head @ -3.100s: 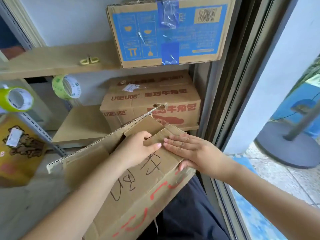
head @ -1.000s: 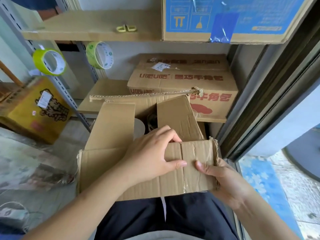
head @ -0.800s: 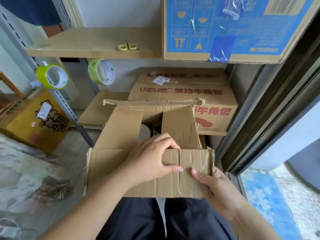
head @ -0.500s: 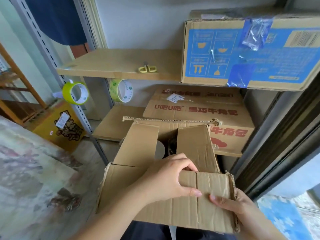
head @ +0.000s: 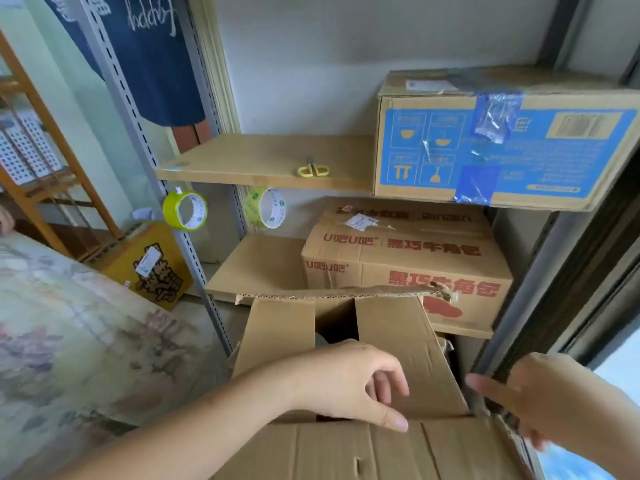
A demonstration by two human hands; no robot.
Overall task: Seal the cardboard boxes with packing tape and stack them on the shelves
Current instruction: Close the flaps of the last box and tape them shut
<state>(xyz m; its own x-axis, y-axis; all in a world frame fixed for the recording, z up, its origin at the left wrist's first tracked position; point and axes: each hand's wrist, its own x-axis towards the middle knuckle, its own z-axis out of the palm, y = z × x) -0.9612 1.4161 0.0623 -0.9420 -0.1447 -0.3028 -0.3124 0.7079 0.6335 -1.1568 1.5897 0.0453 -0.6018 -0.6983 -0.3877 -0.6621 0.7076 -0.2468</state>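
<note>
Beside open box (head: 388,362), right hand (head: 554,403) now released, view raised

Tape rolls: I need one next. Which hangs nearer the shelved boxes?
The right-hand tape roll, under the scissors; the other roll hangs left of the metal upright.
</note>
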